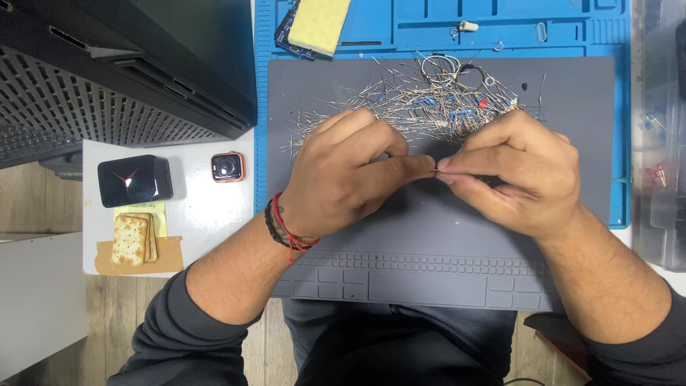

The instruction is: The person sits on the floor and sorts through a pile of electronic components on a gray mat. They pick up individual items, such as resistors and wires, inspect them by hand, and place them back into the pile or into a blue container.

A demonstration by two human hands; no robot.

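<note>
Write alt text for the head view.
Left hand and right hand meet fingertip to fingertip, pinching something too small to tell, over a grey mat. Behind them lies a pile of wire-leaded components.

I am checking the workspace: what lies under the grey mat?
Under the grey mat lies a blue work mat, visible at the top and sides. The part beneath the grey one is covered.

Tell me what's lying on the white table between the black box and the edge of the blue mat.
A small smartwatch with a copper-coloured case lies there on the white table, between the black box and the blue mat, seen in the head view.
</note>
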